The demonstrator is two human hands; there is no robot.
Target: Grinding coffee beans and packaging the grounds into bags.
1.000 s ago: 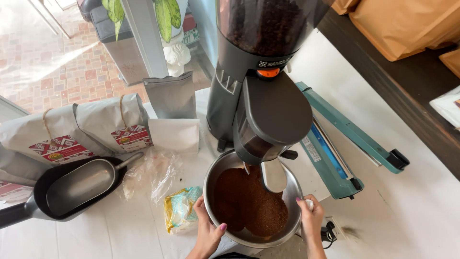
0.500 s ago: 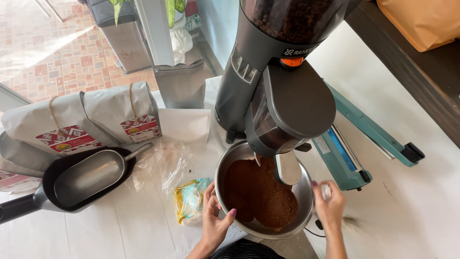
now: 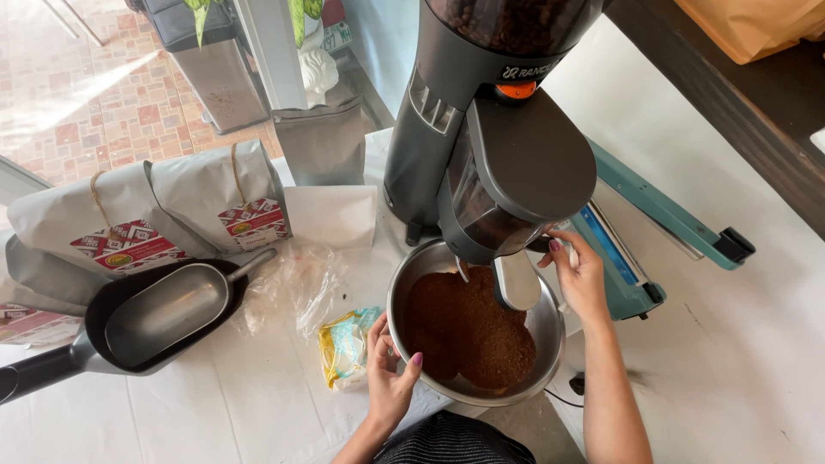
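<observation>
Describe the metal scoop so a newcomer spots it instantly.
Start at the tall grey coffee grinder, then look left past the steel bowl of grounds. The metal scoop lies inside a black pan, below the grey paper bags: the only shiny, trough-shaped tool there.

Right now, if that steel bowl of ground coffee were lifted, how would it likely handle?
The steel bowl looks rigid, so it should keep its shape. It probably feels bottom-heavy, since the ground coffee fills its base. Its smooth rim may be slippery; the left hand holds only one edge, so it might tilt and spill the loose grounds.
</observation>
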